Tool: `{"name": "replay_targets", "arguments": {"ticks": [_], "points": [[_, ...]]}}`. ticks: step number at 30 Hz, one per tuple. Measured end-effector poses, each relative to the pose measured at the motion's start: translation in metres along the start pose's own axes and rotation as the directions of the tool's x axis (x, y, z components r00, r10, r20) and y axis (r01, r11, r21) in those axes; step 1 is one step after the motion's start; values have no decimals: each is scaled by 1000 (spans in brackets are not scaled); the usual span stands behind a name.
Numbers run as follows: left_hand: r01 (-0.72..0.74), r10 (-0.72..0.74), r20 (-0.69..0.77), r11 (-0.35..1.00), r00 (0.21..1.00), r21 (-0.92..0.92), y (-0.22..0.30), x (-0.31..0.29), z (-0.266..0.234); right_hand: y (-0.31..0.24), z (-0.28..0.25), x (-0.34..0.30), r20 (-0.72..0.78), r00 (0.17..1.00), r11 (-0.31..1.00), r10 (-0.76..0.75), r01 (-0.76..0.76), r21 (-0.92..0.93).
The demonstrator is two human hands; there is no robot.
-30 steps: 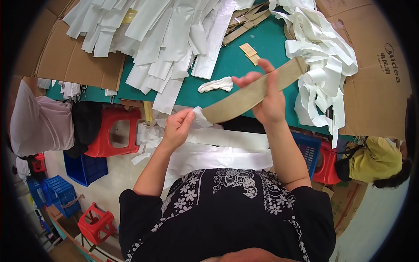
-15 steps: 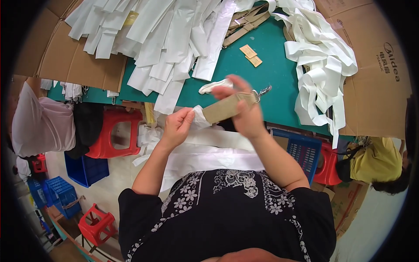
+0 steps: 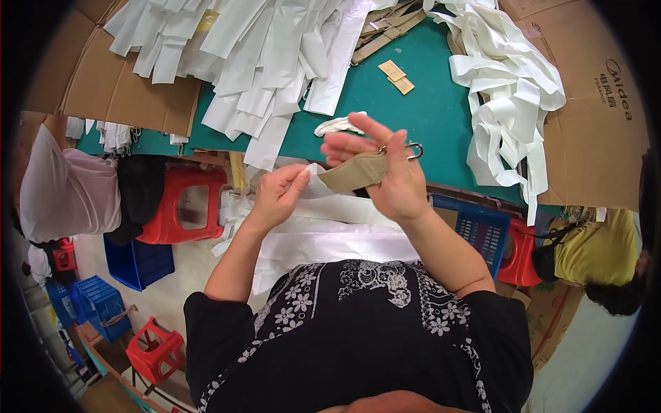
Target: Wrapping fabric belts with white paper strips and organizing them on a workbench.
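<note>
A wide tan webbing strap [image 3: 352, 173] with a metal snap hook [image 3: 414, 151] at its right end stretches between my hands, above the table's front edge. My left hand [image 3: 281, 196] is closed in a pinch on a thin white sleeve [image 3: 315, 177] around the strap's left end. My right hand [image 3: 399, 182] has the hook end lying across its palm under the thumb, its other fingers stretched out to the left. The hook sticks out past the thumb. How much strap lies inside the sleeve is hidden.
Many white sleeves [image 3: 265, 82] lie fanned across the green table [image 3: 420, 124]. Farther off are tan straps [image 3: 389, 31], two small tan labels [image 3: 398, 76] and a heap of white bands [image 3: 509, 103]. White material [image 3: 337, 244] covers my lap. People sit on both sides.
My right hand has turned so its palm and outstretched fingers show more clearly. The strap has tilted and bent slightly, while my left hand keeps its pinch and shifts up a little.
</note>
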State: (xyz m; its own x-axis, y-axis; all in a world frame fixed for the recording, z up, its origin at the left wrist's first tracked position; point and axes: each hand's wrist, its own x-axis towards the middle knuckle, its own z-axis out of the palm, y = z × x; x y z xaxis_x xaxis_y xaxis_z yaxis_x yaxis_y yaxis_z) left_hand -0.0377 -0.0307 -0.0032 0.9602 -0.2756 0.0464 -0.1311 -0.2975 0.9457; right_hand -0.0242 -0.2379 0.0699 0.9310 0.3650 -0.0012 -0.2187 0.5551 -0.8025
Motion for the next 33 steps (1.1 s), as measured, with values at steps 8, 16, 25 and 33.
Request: {"name": "replay_targets", "arguments": {"ticks": [8, 16, 25, 33], "points": [[8, -6, 14, 991, 1000, -131, 22, -8, -2, 24, 3, -1, 7, 999, 932, -44, 44, -359], [-266, 301, -27, 879, 953, 395, 46, 3, -3, 56, 10, -11, -51, 976, 932, 211, -217, -291], [290, -269, 576, 955, 772, 58, -52, 4, -45, -38, -43, -82, -330, 944, 967, 5, -88, -238], [226, -358, 729, 934, 584, 278, -18, -67, -55, -78, -236, -337, -739, 655, 844, 159, -478, -242]]}}
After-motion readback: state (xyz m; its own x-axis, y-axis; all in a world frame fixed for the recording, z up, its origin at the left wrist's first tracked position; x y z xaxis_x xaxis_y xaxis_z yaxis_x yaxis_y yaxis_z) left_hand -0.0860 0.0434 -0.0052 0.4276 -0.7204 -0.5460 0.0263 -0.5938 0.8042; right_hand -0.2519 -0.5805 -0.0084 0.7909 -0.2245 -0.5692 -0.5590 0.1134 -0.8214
